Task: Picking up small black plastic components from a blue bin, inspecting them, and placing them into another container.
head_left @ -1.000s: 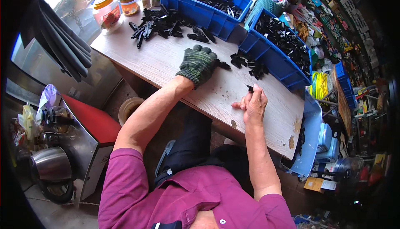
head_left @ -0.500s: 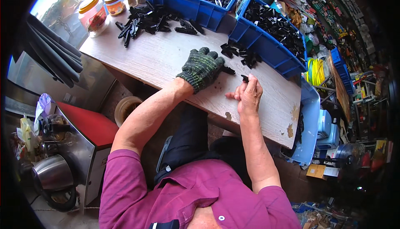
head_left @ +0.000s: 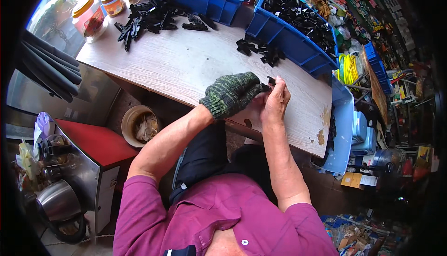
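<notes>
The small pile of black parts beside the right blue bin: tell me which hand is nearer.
Right. The bare right hand lies just below the pile of black parts, fingertips toward it. The gloved left hand sits beside it, slightly farther left.

One head-worn fisheye looks steeply down, close over the wooden table (head_left: 186, 69)

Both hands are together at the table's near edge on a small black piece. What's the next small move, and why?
Probably finish seating the small black piece between the hands before reaching for another. The gloved left hand and bare right hand both meet on it, so it looks unfinished. The nearest loose black parts lie just beyond, beside the blue bin.
</notes>
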Tool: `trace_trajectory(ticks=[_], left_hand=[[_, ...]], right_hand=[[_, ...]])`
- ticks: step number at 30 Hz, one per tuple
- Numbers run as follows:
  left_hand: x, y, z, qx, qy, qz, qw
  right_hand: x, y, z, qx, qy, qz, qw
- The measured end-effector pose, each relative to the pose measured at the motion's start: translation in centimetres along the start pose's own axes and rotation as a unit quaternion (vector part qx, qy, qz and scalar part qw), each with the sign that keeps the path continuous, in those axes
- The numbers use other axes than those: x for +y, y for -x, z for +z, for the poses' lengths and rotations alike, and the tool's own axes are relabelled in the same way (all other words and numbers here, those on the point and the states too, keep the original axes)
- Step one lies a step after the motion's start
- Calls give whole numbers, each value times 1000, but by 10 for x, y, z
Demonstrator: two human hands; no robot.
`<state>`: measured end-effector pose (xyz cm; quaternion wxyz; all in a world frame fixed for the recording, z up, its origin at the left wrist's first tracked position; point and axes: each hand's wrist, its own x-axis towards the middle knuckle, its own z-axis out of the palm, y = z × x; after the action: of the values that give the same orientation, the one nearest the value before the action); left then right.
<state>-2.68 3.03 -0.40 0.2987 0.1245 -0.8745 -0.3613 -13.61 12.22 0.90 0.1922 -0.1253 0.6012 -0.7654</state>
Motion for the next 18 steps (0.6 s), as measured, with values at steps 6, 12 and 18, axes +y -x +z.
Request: trace_trajectory(ticks=[6, 12, 18], left_hand=[[1, -4, 8, 11, 100, -59, 993], [14, -4, 29, 103, 115, -115, 981], [33, -4, 46, 142, 96, -112, 979]], right_hand=[[9, -3, -7, -5, -17, 10, 1000], [12, -1, -10, -29, 96, -71, 992], [20, -10, -23, -41, 97, -129, 986]])
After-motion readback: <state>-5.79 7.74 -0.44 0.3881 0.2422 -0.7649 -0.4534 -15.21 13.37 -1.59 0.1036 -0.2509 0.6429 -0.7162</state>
